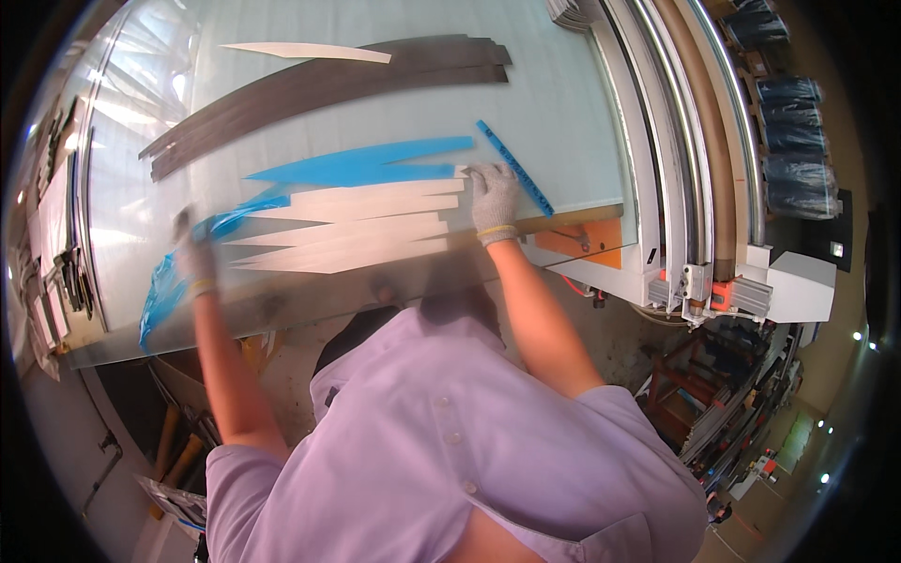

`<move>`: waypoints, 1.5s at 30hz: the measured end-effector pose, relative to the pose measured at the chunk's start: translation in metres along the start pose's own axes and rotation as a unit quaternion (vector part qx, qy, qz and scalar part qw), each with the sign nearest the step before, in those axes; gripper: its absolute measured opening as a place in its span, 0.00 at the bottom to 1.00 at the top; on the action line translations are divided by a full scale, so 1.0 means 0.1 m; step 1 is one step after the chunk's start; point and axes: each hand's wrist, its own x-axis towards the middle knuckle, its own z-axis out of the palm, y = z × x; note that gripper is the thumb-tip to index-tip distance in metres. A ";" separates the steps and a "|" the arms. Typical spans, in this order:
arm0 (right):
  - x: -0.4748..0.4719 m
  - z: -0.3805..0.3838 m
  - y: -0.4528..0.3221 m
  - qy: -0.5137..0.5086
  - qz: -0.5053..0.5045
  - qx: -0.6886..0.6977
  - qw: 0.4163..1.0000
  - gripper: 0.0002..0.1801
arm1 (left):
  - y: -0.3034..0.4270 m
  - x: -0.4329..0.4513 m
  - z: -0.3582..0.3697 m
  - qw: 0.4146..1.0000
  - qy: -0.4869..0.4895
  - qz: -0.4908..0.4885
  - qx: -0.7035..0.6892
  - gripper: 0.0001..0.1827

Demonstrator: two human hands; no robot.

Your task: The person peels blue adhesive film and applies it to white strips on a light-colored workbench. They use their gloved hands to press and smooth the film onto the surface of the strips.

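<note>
Both my hands wear grey knitted gloves. My left hand (pixel 196 253), blurred, grips crumpled blue plastic film (pixel 243 214), part of which hangs down below it (pixel 158 295). The film's right end lies over the left part of the pale strips. My right hand (pixel 495 197) has its fingertips at the bare white right end of a pointed strip covered in blue film (pixel 415 172). Another blue-covered strip (pixel 394 151) lies just above. Between my hands are several pale, pointed flat strips (pixel 366 232), side by side on the glass-like tabletop (pixel 563 141).
Long dark curved strips (pixel 317 98) lie farther back, with one pale strip (pixel 310 51) across them. A narrow blue strip bearing marks (pixel 517 169) slants beside my right hand. A machine with rails and rollers (pixel 693 141) borders the right side. Tools (pixel 74 278) lie at the left edge.
</note>
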 end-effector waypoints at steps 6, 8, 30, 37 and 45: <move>-0.01 0.03 -0.01 0.008 0.014 -0.007 1.000 0.08 | -1.06 -0.10 -0.74 0.979 0.051 -0.143 0.134 0.17; 0.00 0.02 -0.01 -0.003 0.017 -0.026 1.000 0.07 | -0.30 0.01 -0.33 0.997 0.073 -0.024 -0.005 0.15; 0.09 0.13 -0.15 -0.021 -0.025 -0.067 0.997 0.04 | 3.33 -0.03 1.13 0.899 -0.179 0.381 -0.119 0.10; 0.07 0.16 -0.07 0.018 0.021 0.144 0.989 0.04 | 3.31 -0.03 1.24 0.901 -0.181 0.382 -0.096 0.05; 0.07 0.10 -0.05 -0.014 -0.006 -0.006 1.000 0.06 | 3.19 0.05 0.99 0.936 -0.162 0.283 -0.129 0.06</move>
